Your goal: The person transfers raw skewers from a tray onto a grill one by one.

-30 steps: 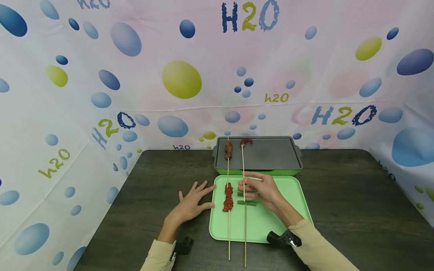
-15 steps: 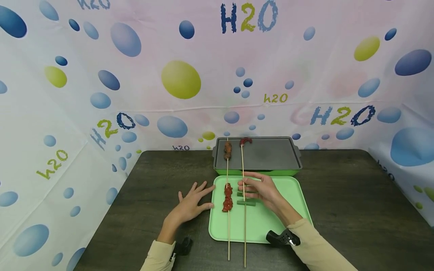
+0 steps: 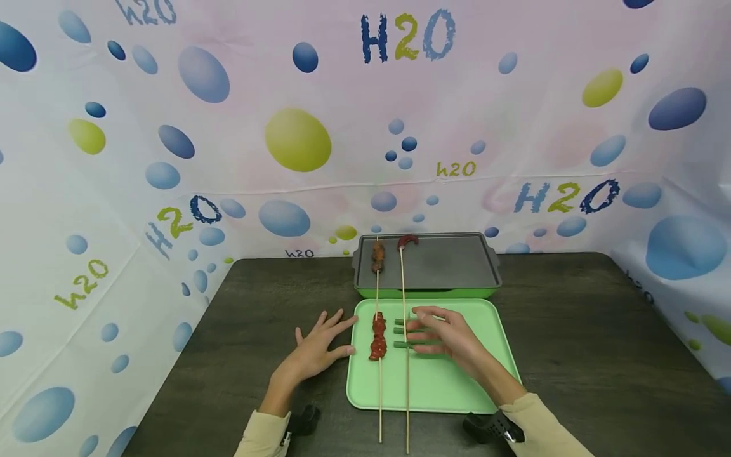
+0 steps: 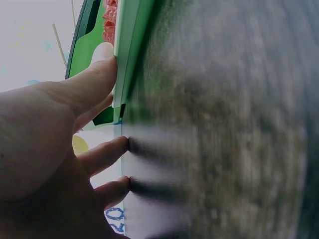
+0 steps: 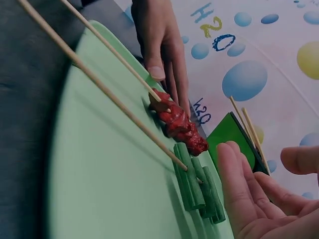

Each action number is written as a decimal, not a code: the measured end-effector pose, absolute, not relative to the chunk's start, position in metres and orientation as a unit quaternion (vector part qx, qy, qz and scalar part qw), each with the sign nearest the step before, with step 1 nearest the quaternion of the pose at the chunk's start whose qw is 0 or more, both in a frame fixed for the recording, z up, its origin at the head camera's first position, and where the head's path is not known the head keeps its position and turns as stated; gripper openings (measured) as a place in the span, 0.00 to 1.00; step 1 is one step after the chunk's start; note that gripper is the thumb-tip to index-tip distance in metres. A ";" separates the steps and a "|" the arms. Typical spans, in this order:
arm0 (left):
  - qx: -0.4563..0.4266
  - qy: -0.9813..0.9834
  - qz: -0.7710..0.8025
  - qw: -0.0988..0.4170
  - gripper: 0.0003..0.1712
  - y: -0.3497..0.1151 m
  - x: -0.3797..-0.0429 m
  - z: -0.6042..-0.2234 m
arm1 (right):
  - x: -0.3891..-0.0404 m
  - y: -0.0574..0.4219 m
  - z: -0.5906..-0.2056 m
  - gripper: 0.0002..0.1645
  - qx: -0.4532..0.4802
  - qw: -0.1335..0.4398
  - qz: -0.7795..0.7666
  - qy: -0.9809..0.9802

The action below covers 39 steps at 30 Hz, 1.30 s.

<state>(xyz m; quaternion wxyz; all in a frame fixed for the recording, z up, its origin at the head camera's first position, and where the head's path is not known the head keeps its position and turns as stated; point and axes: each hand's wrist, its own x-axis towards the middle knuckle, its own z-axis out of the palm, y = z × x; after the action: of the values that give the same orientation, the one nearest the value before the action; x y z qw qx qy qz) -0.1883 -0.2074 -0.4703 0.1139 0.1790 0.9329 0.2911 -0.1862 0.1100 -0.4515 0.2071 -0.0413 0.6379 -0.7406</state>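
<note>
My left hand [image 3: 313, 350] lies with spread fingers at the left rim of the light green tray [image 3: 434, 390]. Its thumb [image 4: 102, 57] touches that rim in the left wrist view. Over the tray's right half, my right hand [image 3: 454, 339] has its fingers extended and apart, holding nothing. Right beside them is a skewer of green stalk pieces [image 5: 189, 179], partly covered by the fingers in the head view. To its left on the tray lies a skewer of glossy red meat chunks [image 3: 378, 336]. Both bamboo sticks [image 3: 408, 406] reach past the tray's front edge.
Behind the tray stands a grey griddle [image 3: 451, 260] with a green base. On it lie a skewer of browned meat [image 3: 378, 257] and one with a dark red curved piece [image 3: 408, 240]. A dark wooden table [image 3: 582, 330] extends on both sides, with a printed curtain behind.
My right hand has let go of the green stalk skewer and moved slightly right, its fingers opening, so more green pieces show. My left hand stays at the rim; the head view has shifted slightly.
</note>
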 end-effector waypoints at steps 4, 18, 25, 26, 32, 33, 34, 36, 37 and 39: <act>0.179 0.934 0.291 0.109 0.38 -0.209 -0.187 -0.472 | -0.169 0.115 -0.452 0.35 -0.055 0.222 -0.731 0.642; 0.181 0.927 0.307 0.119 0.39 -0.210 -0.185 -0.472 | -0.113 0.138 -0.452 0.36 -0.065 0.288 -0.738 0.607; 0.183 0.926 0.307 0.119 0.39 -0.208 -0.186 -0.471 | -0.091 0.151 -0.459 0.35 -0.060 0.337 -0.751 0.564; 0.183 0.927 0.306 0.118 0.39 -0.208 -0.186 -0.471 | -0.088 0.151 -0.460 0.35 -0.062 0.347 -0.753 0.556; 0.182 0.929 0.302 0.113 0.38 -0.208 -0.187 -0.471 | -0.080 0.153 -0.467 0.35 -0.072 0.389 -0.758 0.519; 0.182 0.929 0.301 0.114 0.38 -0.208 -0.187 -0.471 | -0.079 0.152 -0.468 0.35 -0.071 0.393 -0.759 0.515; 0.182 0.929 0.301 0.114 0.38 -0.208 -0.187 -0.471 | -0.077 0.152 -0.469 0.36 -0.071 0.396 -0.760 0.510; 0.182 0.929 0.301 0.115 0.38 -0.208 -0.187 -0.472 | -0.075 0.150 -0.472 0.36 -0.071 0.402 -0.764 0.500; 0.183 0.929 0.301 0.115 0.39 -0.208 -0.187 -0.472 | -0.074 0.148 -0.473 0.36 -0.070 0.403 -0.765 0.497; 0.184 0.929 0.301 0.115 0.39 -0.208 -0.187 -0.472 | -0.072 0.144 -0.476 0.36 -0.069 0.406 -0.768 0.490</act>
<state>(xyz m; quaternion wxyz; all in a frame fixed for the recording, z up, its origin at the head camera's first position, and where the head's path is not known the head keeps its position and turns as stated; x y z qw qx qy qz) -0.1867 -0.2082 -0.4716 0.1151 0.1837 0.9288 0.3006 -0.0723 0.1444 -0.4755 0.4056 -0.0688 0.4902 -0.7684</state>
